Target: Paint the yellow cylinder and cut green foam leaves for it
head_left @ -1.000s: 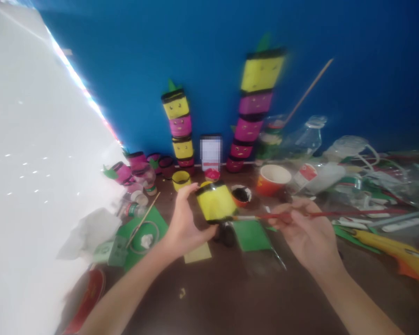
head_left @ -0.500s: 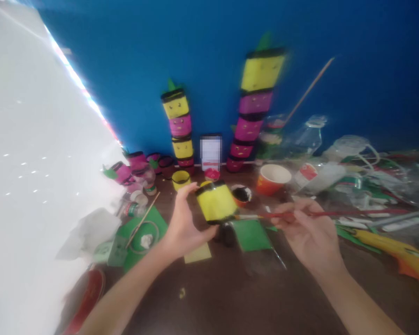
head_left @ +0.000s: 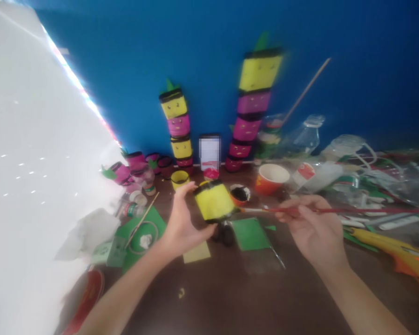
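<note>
Between thumb and fingers, my left hand grips a yellow cup-like piece with black bands along its top and bottom edges. My right hand is closed round the red handle of a paintbrush. The brush points left, and its tip is at the lower right edge of the yellow piece; blur hides whether they touch. Just behind is a small bowl of black paint. A green sheet lies on the table below the brush, beside small dark round things.
Two stacks of yellow and pink face-painted pieces, the left stack and the right stack, stand against the blue wall. Nearby are a paper cup, a yellow glue gun, plastic bottles and a phone-like screen.
My right hand has moved slightly right with the paintbrush, drawing its tip toward the edge of the yellow piece. My left hand keeps its grip, almost unmoved.
</note>
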{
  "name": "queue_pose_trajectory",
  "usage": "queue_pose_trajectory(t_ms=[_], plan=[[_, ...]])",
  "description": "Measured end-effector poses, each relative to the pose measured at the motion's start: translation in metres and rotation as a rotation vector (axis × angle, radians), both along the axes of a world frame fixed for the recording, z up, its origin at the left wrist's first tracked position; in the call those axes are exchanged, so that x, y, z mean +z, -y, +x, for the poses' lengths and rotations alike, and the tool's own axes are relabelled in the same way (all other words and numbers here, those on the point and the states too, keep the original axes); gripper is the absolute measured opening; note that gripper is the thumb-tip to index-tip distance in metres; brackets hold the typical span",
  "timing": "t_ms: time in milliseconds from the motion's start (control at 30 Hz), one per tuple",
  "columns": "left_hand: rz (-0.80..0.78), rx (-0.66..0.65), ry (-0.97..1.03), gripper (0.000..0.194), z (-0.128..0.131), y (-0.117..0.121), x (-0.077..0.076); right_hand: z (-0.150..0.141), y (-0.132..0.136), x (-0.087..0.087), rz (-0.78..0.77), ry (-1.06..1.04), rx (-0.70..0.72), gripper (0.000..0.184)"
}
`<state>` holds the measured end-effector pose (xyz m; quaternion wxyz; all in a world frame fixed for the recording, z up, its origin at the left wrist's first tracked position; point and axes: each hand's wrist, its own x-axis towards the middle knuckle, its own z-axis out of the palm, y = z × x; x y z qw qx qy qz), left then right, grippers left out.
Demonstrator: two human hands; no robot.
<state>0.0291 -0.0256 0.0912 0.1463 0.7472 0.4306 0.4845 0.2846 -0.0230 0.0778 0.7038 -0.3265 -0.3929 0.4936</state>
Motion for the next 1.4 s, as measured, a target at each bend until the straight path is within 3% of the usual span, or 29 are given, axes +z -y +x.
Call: queue_pose_trajectory(t_ms=[133,333,1100,1233,1400], plan=[[0.025,-0.001,-0.004,0.087,0.0,0.0,0.0,-0.002,0.0,0.002,-0.077,-0.055,-0.052,0.023],[0.025,0.013,0.003,0.088,0.0,0.001,-0.002,-0.018,0.011,0.004,-0.162,-0.057,-0.015,0.029],[0.024,0.021,-0.004,0.086,0.0,0.002,0.004,-0.008,0.001,-0.002,-0.142,-0.01,-0.156,0.03],[0.019,0.002,0.006,0.087,0.0,0.003,0.006,-0.009,0.001,-0.001,-0.146,-0.006,-0.12,0.029],[0.005,-0.075,0.074,0.086,-0.011,-0.006,0.011,0.001,-0.008,-0.008,-0.136,-0.055,-0.225,0.032]])
